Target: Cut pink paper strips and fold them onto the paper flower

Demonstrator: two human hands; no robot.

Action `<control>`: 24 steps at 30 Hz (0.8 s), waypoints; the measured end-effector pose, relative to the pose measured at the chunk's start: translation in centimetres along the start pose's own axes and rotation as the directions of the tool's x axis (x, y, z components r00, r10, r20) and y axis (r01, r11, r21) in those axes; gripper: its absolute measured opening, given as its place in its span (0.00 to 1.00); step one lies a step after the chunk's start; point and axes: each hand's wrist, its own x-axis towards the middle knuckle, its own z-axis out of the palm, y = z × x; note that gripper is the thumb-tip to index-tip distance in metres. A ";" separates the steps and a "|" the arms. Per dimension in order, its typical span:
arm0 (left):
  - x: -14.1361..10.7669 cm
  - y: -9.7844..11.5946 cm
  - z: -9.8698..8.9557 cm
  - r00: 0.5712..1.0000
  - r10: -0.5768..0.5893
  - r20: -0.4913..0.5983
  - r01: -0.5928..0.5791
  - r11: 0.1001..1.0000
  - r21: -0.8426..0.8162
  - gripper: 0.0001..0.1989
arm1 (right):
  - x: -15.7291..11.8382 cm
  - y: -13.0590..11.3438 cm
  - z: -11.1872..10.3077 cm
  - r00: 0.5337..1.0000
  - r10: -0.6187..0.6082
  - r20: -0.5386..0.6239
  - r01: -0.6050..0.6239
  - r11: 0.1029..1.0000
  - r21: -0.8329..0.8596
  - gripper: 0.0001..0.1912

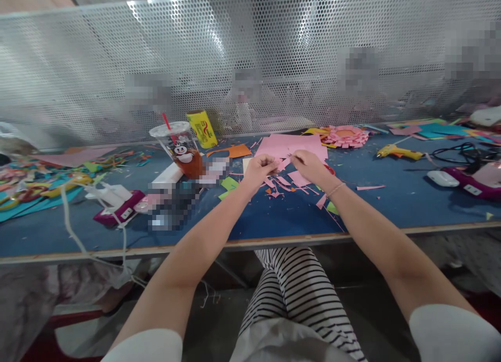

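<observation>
Both hands are over the blue table [266, 224], at the near edge of a large pink paper sheet [297, 142]. My left hand [261, 170] is closed in a pinch; what its fingertips hold is too small to name. To its right, my right hand [307, 164] is pinched as well, around something small that I cannot make out. A short gap separates the two hands. Pink paper scraps [282, 181] lie below and between them, with green pieces [229, 184] to the left. Part of a red ring-shaped handle [331, 169] shows beside my right wrist.
A drink cup [190, 161] with a red straw stands left of a yellow box [202, 129]. Purple power strips [121, 208] with cables lie at both sides. A yellow glue gun [399, 152] and pink rosette [346, 136] are rightward. A perforated metal screen [274, 54] rises behind.
</observation>
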 end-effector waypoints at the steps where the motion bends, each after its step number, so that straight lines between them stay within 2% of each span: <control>1: 0.1 -0.2 -0.3 1.000 -0.004 0.017 0.003 0.998 0.058 0.13 | 0.1 1.0 -0.3 1.000 0.022 -0.008 -0.022 0.997 -0.075 0.11; 4: 0.6 -1.0 -1.0 0.998 -0.005 0.058 -0.018 0.926 0.377 0.09 | 0.0 3.8 -1.2 0.977 0.211 0.033 -0.196 0.947 -0.254 0.11; 6: 0.8 -1.6 -1.5 0.997 0.052 0.053 -0.072 0.836 0.543 0.07 | -0.3 4.9 -1.5 0.918 0.369 0.144 -0.297 0.882 -0.365 0.21; 8: 1.1 -2.2 -1.9 0.997 0.071 0.038 -0.079 0.782 0.618 0.05 | -0.7 5.3 -1.5 0.844 0.455 0.283 -0.293 0.835 -0.466 0.23; 10: 1.4 -2.9 -2.4 0.997 0.059 0.052 -0.079 0.747 0.661 0.06 | -0.9 5.3 -1.3 0.816 0.457 0.353 -0.247 0.829 -0.502 0.21; 13: 1.9 -3.5 -3.3 0.995 0.082 0.063 -0.102 0.663 0.742 0.07 | -1.0 5.2 -1.0 0.814 0.456 0.360 -0.234 0.824 -0.516 0.19; 17: 2.3 -3.6 -4.0 0.997 0.016 0.073 -0.070 0.559 0.826 0.11 | -1.2 5.6 -0.9 0.826 0.462 0.322 -0.252 0.815 -0.522 0.22; 20: 2.3 -3.2 -3.8 0.996 0.059 0.063 -0.083 0.469 0.879 0.15 | -1.3 5.8 -0.9 0.827 0.478 0.295 -0.286 0.811 -0.510 0.23; 22: 2.1 -2.8 -3.2 0.987 0.132 0.096 -0.145 0.442 0.885 0.16 | -1.0 6.1 -1.1 0.833 0.487 0.262 -0.333 0.820 -0.466 0.23; 24: 1.5 -2.4 -2.1 0.960 0.190 0.205 -0.270 0.439 0.857 0.16 | -0.3 6.7 -1.5 0.862 0.475 0.178 -0.361 0.820 -0.444 0.22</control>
